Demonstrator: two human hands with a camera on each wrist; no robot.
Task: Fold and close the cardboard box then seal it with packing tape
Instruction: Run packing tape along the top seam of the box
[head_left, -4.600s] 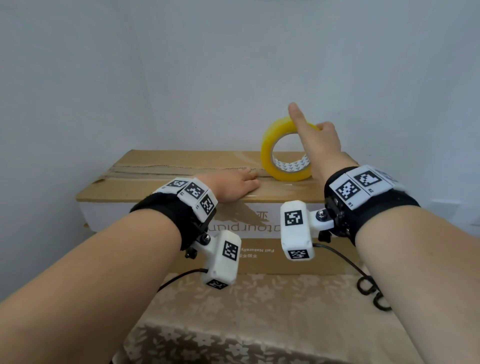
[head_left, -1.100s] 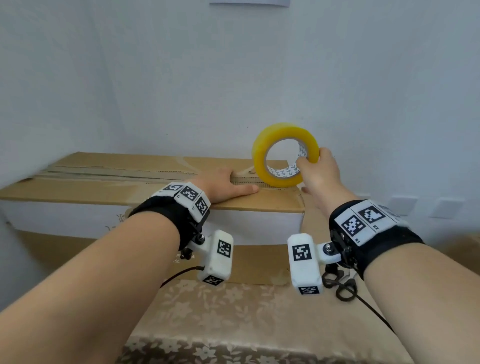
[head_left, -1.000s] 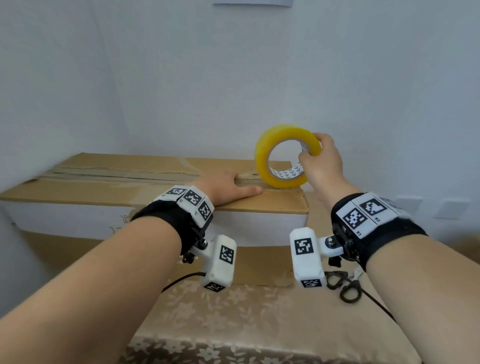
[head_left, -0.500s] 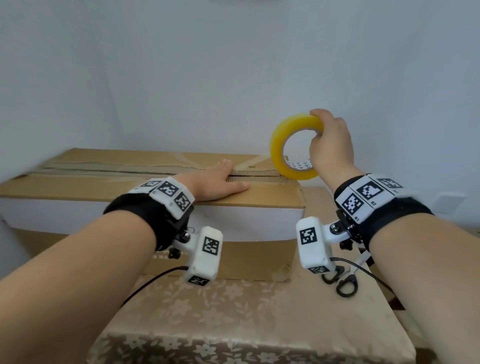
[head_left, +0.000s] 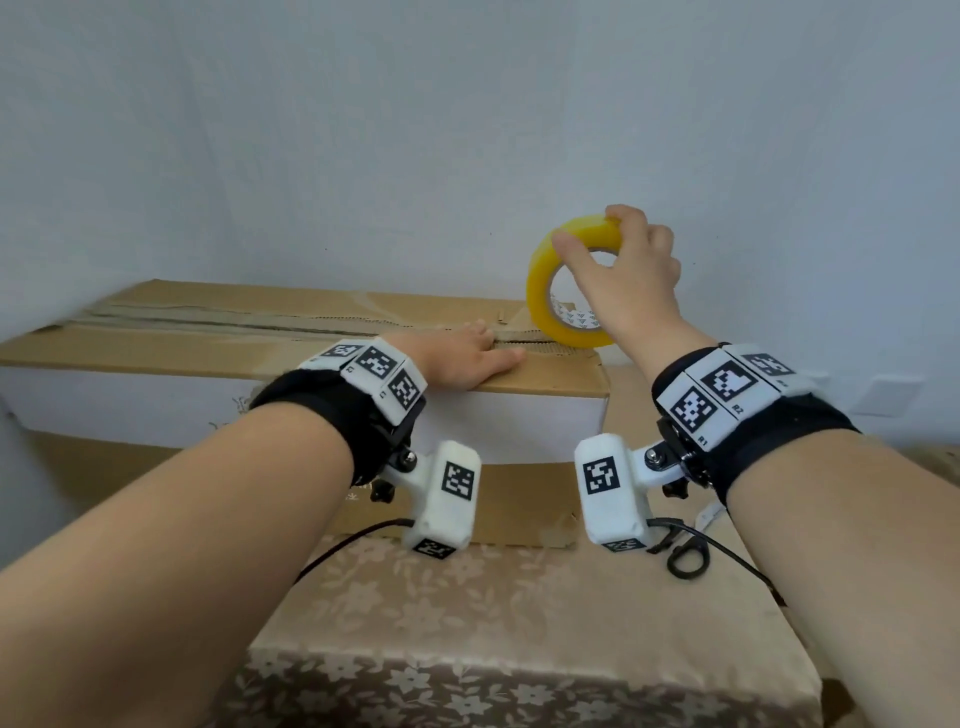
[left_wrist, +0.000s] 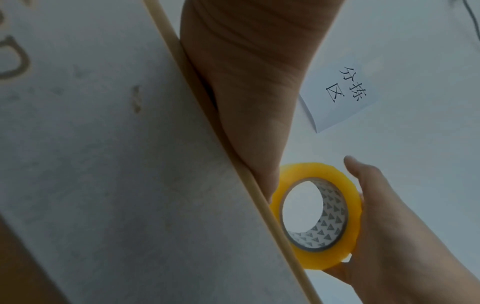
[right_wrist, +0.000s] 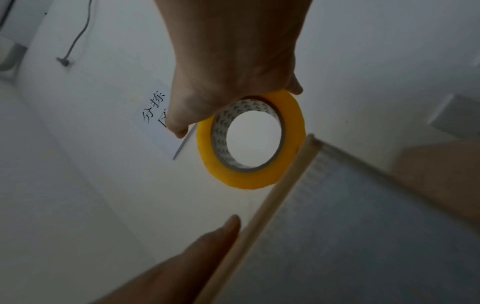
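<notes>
Head view, from the left of the frame to the right: the cardboard box (head_left: 291, 358) lies across the middle left on a table with a flowered cloth (head_left: 519, 623). Its top flaps are folded down and meet in a seam that runs toward the right end. I cannot see whether tape already lies on this seam.

Near the centre, the left hand (head_left: 462, 356) lies flat on the box top beside the seam, with the fingers straight and holding nothing. I judge it presses the flaps down so that they do not spring up while the tape comes.

At the centre right, the right hand (head_left: 623, 275) grips the yellow tape roll (head_left: 550, 291) from above, the thumb and fingers curled over its top rim. The roll stands upright at the right end of the box, at the end of the seam; this probably lets the strip run past the edge. In the right wrist view the roll's lower edge (right_wrist: 249, 183) touches the box corner.

At the lower right, black scissors (head_left: 683, 553) lie on the cloth, probably ready for cutting.
</notes>
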